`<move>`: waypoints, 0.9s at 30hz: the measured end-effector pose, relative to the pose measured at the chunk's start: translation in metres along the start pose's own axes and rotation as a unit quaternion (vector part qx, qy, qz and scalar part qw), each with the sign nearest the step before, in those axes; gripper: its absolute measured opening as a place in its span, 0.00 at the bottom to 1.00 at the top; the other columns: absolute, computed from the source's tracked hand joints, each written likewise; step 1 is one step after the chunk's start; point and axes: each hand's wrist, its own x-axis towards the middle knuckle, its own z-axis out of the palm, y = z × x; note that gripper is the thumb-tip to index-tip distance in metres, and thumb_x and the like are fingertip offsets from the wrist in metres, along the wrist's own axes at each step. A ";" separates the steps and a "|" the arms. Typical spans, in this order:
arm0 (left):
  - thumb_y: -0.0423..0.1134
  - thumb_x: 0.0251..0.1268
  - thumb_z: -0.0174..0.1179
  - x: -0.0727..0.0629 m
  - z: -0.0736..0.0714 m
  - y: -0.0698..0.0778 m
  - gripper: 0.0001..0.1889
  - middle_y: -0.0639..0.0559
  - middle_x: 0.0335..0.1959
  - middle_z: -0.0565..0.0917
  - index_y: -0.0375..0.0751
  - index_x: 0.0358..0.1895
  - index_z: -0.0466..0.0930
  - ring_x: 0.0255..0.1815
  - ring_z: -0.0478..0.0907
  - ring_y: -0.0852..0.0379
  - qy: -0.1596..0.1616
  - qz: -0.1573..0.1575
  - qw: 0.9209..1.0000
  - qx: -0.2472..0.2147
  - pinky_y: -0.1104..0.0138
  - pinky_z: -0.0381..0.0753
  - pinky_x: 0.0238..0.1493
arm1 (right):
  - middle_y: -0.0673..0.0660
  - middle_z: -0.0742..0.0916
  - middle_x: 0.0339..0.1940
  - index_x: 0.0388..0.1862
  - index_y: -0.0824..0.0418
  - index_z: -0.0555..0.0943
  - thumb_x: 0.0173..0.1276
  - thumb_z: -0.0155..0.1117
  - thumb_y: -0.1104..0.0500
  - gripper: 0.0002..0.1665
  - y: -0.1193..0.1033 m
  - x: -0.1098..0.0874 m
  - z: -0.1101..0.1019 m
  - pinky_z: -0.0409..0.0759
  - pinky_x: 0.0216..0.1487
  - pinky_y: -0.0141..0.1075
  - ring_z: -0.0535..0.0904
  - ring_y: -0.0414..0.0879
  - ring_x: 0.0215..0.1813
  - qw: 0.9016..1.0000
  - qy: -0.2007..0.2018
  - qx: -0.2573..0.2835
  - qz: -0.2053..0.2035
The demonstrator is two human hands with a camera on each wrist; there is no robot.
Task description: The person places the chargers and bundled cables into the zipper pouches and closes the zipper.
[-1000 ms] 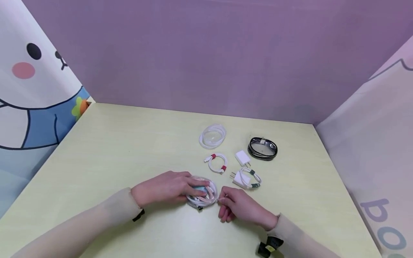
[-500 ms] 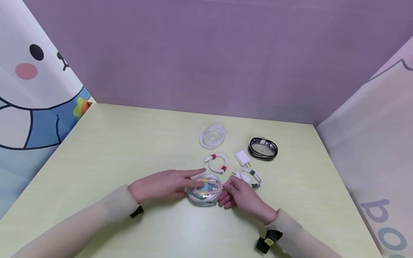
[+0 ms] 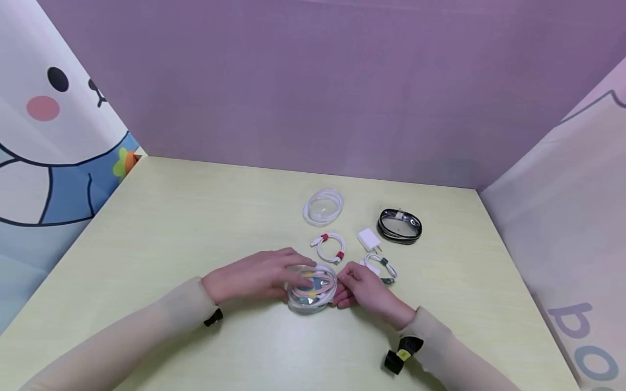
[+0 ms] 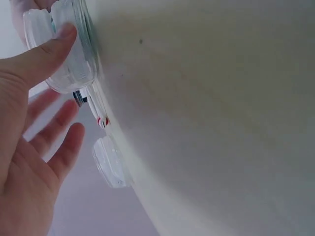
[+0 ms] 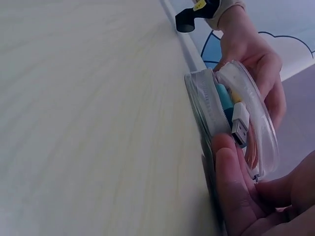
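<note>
A clear round zip pouch (image 3: 308, 304) sits on the table with coiled pale cables and a light-blue piece inside. Its rim gapes toward the right wrist camera, where a white USB plug (image 5: 240, 123) shows in the opening. My left hand (image 3: 259, 276) lies over the pouch's left side, thumb touching its wall and fingers fairly straight and spread. At the right edge, my right hand (image 3: 369, 293) pinches the small zipper pull (image 5: 256, 177) between thumb and finger, and its other fingers lie against the pouch's lower side.
Behind the pouch lie a white cable with red ties (image 3: 330, 248) and a clear pouch with a white coil (image 3: 323, 207). To the right are a white charger (image 3: 369, 239), a white cable with green ties (image 3: 391, 269) over another charger, and a black cable coil (image 3: 399, 226).
My right hand has moved away from me along the pouch's right edge with the zipper pull. The pouch has turned and shifted slightly right; my left hand's fingers have lifted and resettled on it.
</note>
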 end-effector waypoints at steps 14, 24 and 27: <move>0.46 0.64 0.69 0.004 0.000 0.000 0.27 0.62 0.72 0.69 0.59 0.67 0.76 0.75 0.60 0.58 -0.063 0.040 0.995 0.061 0.61 0.76 0.60 | 0.61 0.87 0.31 0.41 0.69 0.70 0.81 0.42 0.66 0.09 0.001 -0.004 -0.005 0.86 0.34 0.41 0.86 0.51 0.33 0.999 -0.017 -0.048 -0.011; 0.47 0.62 0.69 0.006 -0.003 0.004 0.26 0.61 0.71 0.70 0.61 0.65 0.78 0.74 0.62 0.59 -0.079 0.018 0.994 0.078 0.63 0.80 0.54 | 0.60 0.88 0.32 0.41 0.69 0.71 0.81 0.45 0.65 0.10 0.002 -0.016 -0.004 0.86 0.34 0.42 0.86 0.53 0.34 0.997 -0.029 -0.065 -0.011; 0.47 0.63 0.69 0.006 -0.002 0.004 0.25 0.61 0.71 0.70 0.61 0.65 0.78 0.74 0.62 0.60 -0.082 0.012 0.993 0.083 0.64 0.80 0.54 | 0.61 0.88 0.32 0.41 0.70 0.71 0.81 0.44 0.66 0.09 0.001 -0.021 -0.001 0.86 0.34 0.42 0.86 0.53 0.34 0.997 -0.033 -0.063 -0.013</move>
